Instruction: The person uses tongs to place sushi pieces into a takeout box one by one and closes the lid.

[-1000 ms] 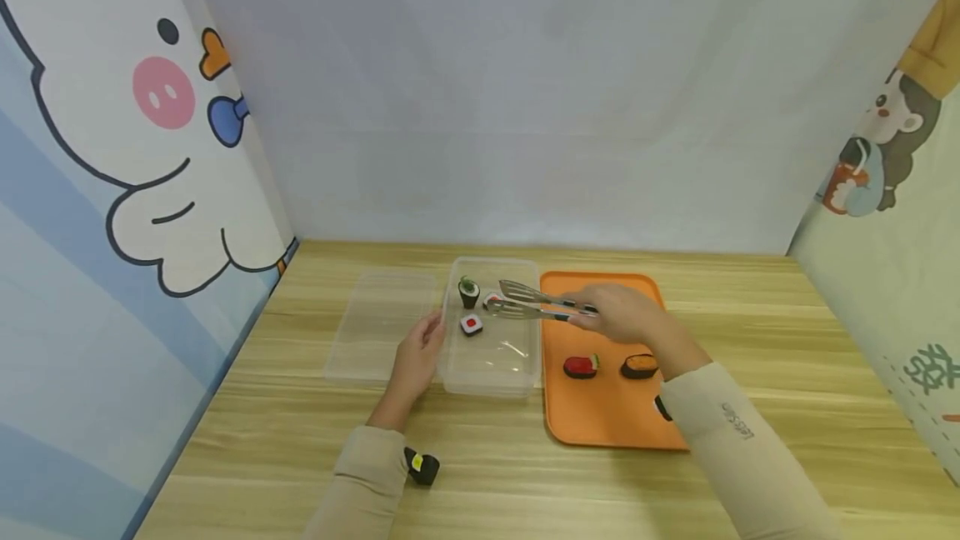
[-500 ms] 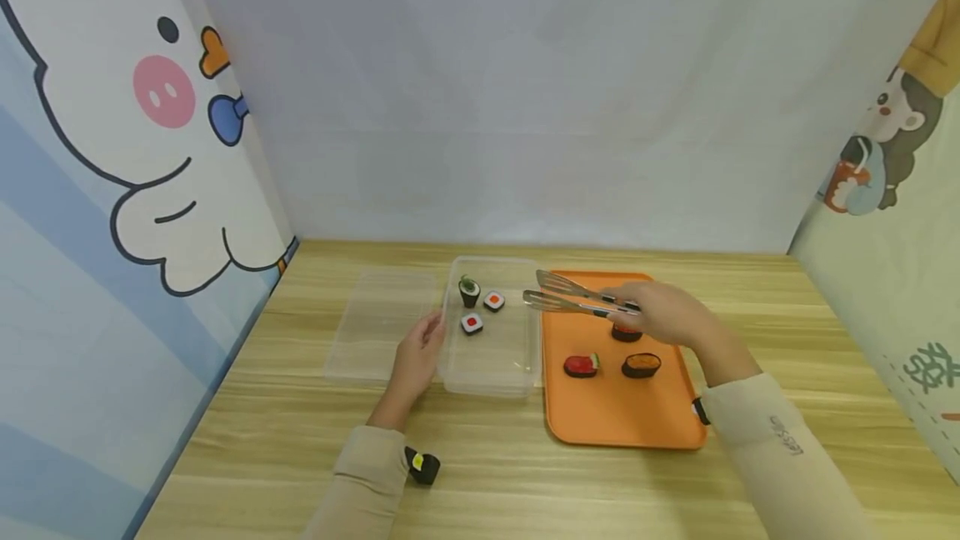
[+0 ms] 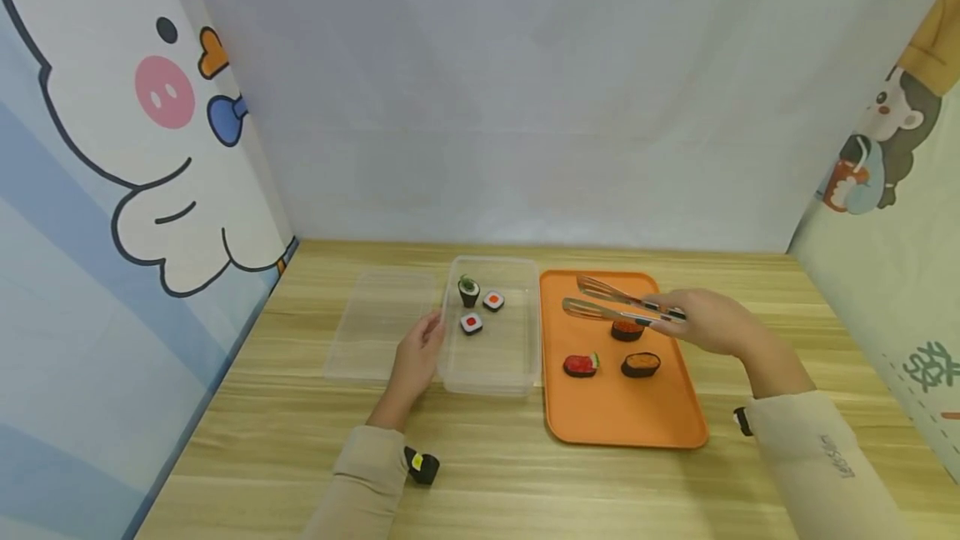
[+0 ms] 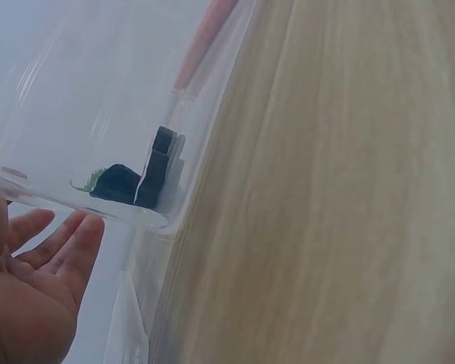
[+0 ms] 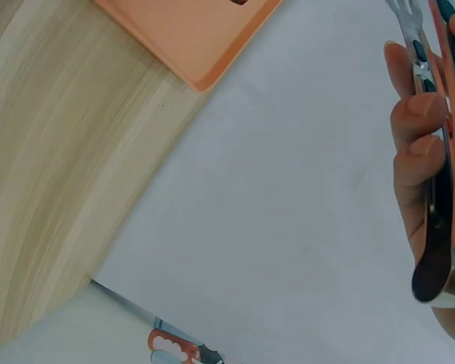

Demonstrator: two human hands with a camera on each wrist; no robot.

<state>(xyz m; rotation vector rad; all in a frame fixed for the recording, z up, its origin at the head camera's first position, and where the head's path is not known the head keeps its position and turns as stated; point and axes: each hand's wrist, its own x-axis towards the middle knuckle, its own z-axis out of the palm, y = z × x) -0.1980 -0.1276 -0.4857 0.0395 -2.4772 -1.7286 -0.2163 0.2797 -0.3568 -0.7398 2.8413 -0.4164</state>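
Over the far half of the orange plastic tray (image 3: pixel 630 423), the slotted metal tongs (image 3: pixel 628 317) with dark handles point toward the clear plastic box (image 3: pixel 495 365), their two blades spread and nothing between them. The right hand (image 3: pixel 712 322) grasps them, its fingers curled round the handles. One blade crosses the orange-red, roe-topped dark piece (image 3: pixel 627 331) in the head view; whether it touches cannot be told.

Nearer on the tray lie a red-topped dark piece with a green end (image 3: pixel 581 366) and an orange-topped dark oval piece (image 3: pixel 641 365). Just beside the tray, the box holds a dark cone with green filling (image 3: pixel 468 293) and two square white rolls (image 3: pixel 472 323) with red or orange centres. At the box's left wall the left hand (image 3: pixel 418 352) rests with loosely extended fingers, seemingly to steady it. A flat clear plastic lid (image 3: pixel 375 327) lies beyond that hand.

The step looks like one between pickups. Picking up another piece would call for lowering the spread blades round its sides and squeezing lightly.
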